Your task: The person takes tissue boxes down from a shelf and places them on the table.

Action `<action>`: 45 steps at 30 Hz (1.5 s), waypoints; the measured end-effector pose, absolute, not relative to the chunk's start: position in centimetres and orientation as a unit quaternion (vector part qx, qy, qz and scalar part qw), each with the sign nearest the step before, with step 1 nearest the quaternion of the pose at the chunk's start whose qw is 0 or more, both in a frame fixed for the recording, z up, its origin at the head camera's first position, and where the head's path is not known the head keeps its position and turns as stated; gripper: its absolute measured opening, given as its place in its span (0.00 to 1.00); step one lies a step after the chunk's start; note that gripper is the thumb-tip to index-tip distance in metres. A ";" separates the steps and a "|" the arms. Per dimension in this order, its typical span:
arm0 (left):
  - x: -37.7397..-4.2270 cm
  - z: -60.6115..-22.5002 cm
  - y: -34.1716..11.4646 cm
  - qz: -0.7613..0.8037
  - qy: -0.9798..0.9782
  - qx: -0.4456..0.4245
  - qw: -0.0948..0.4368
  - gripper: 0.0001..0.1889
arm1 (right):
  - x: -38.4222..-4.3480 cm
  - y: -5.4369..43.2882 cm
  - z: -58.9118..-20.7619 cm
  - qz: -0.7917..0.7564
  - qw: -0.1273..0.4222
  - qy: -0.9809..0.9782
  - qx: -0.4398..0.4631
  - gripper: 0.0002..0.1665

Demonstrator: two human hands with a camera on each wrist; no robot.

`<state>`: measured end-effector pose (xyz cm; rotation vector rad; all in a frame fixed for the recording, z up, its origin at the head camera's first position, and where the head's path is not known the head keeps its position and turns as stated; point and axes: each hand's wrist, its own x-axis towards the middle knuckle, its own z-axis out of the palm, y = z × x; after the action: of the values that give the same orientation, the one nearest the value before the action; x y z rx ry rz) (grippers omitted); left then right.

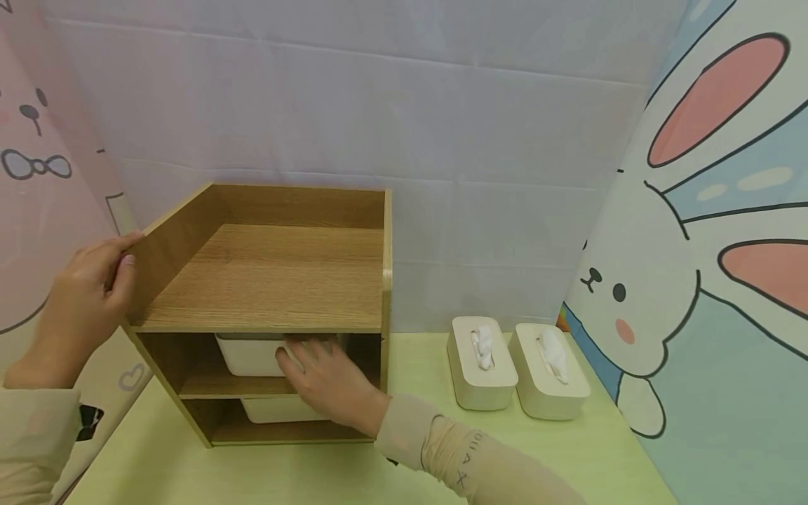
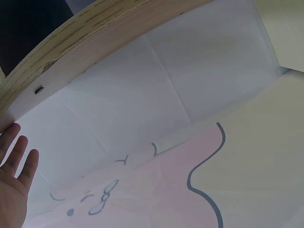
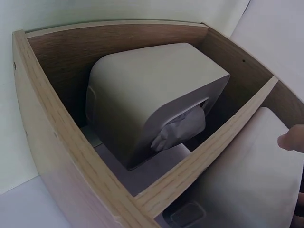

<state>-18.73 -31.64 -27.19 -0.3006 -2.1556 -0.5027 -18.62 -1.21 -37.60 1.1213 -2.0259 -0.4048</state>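
Observation:
A small wooden shelf unit (image 1: 303, 280) stands on the pale green table, with an open top tray and two compartments below. My left hand (image 1: 95, 301) holds the edge of its left side panel; in the left wrist view several fingers (image 2: 31, 164) lie by the panel. My right hand (image 1: 328, 382) reaches into the upper compartment and grips a white tissue box (image 1: 249, 356). Its thumb (image 3: 292, 138) presses on that box (image 3: 251, 166) in the right wrist view. Another white tissue box (image 3: 156, 85), a tissue poking out, sits in the lower compartment.
Two more white tissue boxes (image 1: 482, 365) (image 1: 549, 372) stand side by side on the table (image 1: 429, 449), right of the shelf unit. A white sheet (image 1: 404, 105) hangs behind. Cartoon-printed panels (image 1: 637, 294) flank both sides.

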 end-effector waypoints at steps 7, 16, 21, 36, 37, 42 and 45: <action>-18.8 -27.3 -31.7 -0.206 -0.868 -0.119 0.436 0.19 | -19.2 -1.7 -37.9 -0.185 0.370 -0.811 0.412 0.28; -18.9 -27.3 -31.7 -0.206 -0.864 -0.125 0.442 0.19 | -19.5 -2.0 -38.4 -0.209 0.358 -0.822 0.389 0.36; -18.9 -27.4 -31.8 -0.211 -0.864 -0.121 0.441 0.19 | -19.5 -2.2 -38.7 -0.228 0.340 -0.828 0.384 0.43; -19.0 -27.7 -31.8 -0.212 -0.865 -0.115 0.441 0.19 | -20.0 -2.0 -39.4 -0.239 0.380 -0.805 0.387 0.50; -19.0 -27.7 -31.8 -0.212 -0.865 -0.115 0.440 0.19 | -19.9 -2.0 -39.4 -0.239 0.378 -0.806 0.389 0.51; -19.0 -27.6 -31.7 -0.214 -0.862 -0.117 0.444 0.19 | -19.4 -1.9 -39.1 -0.230 0.338 -0.819 0.403 0.58; -19.1 -27.6 -31.7 -0.215 -0.860 -0.120 0.448 0.19 | -19.0 -1.8 -39.0 -0.222 0.318 -0.825 0.411 0.61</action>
<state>-19.10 -31.65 -27.59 -0.2968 -2.1274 -0.5333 -19.03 -1.84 -38.96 1.0818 -2.1709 -0.5851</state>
